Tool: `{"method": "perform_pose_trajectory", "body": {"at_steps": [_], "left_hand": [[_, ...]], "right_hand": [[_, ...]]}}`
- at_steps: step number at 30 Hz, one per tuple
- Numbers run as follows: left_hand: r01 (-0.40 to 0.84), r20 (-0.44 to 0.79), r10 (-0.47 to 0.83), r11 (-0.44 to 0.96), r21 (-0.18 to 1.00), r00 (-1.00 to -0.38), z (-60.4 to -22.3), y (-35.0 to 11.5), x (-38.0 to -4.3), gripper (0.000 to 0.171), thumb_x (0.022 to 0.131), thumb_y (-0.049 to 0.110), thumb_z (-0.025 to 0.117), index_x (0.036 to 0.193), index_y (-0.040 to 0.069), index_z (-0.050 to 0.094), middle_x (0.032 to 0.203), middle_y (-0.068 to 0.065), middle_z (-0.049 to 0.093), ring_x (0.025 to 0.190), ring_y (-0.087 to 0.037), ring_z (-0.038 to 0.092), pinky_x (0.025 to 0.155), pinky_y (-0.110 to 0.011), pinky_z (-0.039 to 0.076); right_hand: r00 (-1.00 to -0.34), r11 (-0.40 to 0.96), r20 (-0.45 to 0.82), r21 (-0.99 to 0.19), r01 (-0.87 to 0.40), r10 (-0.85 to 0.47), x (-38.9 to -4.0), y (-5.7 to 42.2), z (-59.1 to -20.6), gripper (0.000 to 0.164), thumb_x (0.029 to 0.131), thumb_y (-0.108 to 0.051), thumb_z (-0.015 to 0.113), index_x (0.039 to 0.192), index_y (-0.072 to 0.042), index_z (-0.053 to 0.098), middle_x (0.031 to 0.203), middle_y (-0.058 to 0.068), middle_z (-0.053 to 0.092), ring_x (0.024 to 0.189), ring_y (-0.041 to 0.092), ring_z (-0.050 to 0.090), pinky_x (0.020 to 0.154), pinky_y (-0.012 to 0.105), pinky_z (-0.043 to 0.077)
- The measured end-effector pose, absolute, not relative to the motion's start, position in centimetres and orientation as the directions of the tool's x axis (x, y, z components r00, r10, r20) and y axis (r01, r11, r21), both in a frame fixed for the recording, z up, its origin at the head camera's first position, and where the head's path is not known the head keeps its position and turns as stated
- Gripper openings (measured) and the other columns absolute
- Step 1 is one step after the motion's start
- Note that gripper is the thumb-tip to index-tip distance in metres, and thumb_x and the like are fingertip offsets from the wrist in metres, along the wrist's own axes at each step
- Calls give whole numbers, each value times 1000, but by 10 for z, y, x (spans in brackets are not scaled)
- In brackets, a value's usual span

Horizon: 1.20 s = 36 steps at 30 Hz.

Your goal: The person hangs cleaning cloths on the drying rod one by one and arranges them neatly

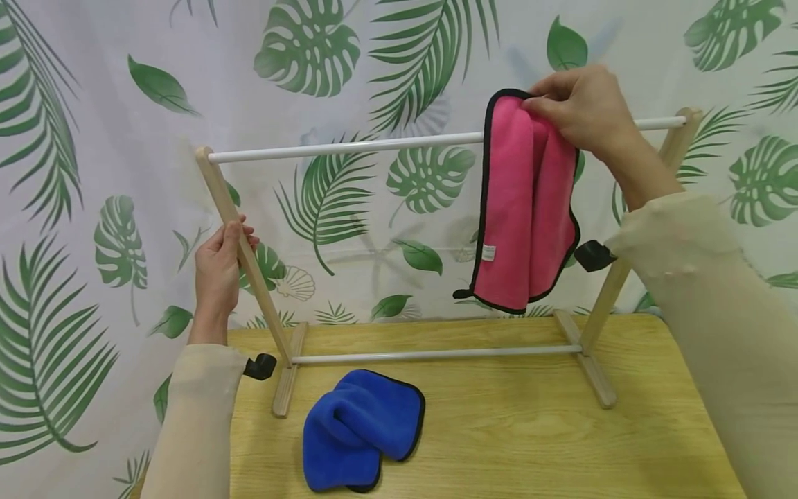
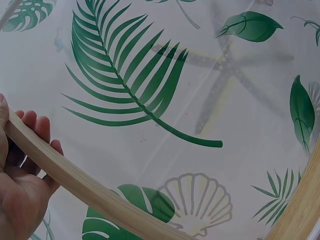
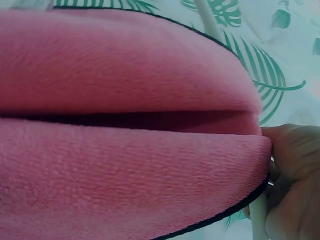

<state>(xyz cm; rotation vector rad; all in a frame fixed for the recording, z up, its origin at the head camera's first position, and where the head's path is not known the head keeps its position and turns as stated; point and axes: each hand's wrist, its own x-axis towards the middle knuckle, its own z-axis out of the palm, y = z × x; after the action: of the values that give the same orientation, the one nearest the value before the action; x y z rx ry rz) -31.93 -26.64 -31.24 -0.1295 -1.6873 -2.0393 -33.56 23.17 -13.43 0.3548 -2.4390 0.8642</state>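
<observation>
My right hand (image 1: 582, 107) pinches the top edge of a pink towel (image 1: 511, 201) with black trim, just above the white upper rail (image 1: 349, 147) of a wooden rack. The towel hangs down in folds in front of that rail, a small white label near its lower left. In the right wrist view, the pink towel (image 3: 125, 75) fills most of the picture, with the thumb at its edge. My left hand (image 1: 218, 267) grips the rack's left wooden post (image 1: 252, 267); the left wrist view shows fingers curled around the post (image 2: 85, 177).
A crumpled blue towel (image 1: 364, 430) with black trim lies on the wooden table (image 1: 499, 430) in front of the rack. A white lower rail (image 1: 436, 354) joins the rack's feet. Behind hangs a leaf-patterned curtain (image 1: 349, 277).
</observation>
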Motion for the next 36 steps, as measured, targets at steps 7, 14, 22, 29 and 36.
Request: {"method": "perform_pose_trajectory", "body": {"at_steps": [7,14,22,29,36], "left_hand": [[409,365,-302,-98,907,-881,-310,-266,-315,50,99,40,64,130,0,68,108,-6,66,99,-16,66,90,-22,54],[369,356,-328,24,929,-875,-306,-264,-309,49,102,44,61,128,4,71,114,-4,70,106,-14,65,98,-31,48],[488,539,-588,263,833,-603,-297,-237,-294,39,107,23,57,141,3,60,132,-12,62,114,-12,56,95,-24,46],[646,692,-556,325,690,-460,-281,-190,-271,30,103,9,55,131,-2,58,125,-11,59,117,-13,53,98,-28,41],[706,751,-268,258,660,-604,-284,-126,-252,29,105,6,57,130,-7,61,124,-21,63,113,-19,59,96,-30,47]], "right_hand": [[-829,806,551,-447,-388,-94,-338,227,-135,36,101,-28,66,122,0,75,108,22,73,88,13,50,59,14,39],[-853,816,517,-463,-347,-69,-337,223,-135,37,101,-30,66,123,-1,75,111,20,72,93,16,50,61,17,40],[-869,823,489,-464,-328,-70,-337,224,-134,39,102,-31,63,126,-1,73,120,24,69,98,19,51,67,20,41],[-872,823,485,-471,-319,-60,-336,224,-131,38,103,-29,63,127,-1,73,121,23,68,97,19,50,64,18,41],[-883,812,467,-494,-310,-53,-337,224,-132,39,102,-30,64,126,-1,73,118,22,68,94,17,50,61,16,42]]}}
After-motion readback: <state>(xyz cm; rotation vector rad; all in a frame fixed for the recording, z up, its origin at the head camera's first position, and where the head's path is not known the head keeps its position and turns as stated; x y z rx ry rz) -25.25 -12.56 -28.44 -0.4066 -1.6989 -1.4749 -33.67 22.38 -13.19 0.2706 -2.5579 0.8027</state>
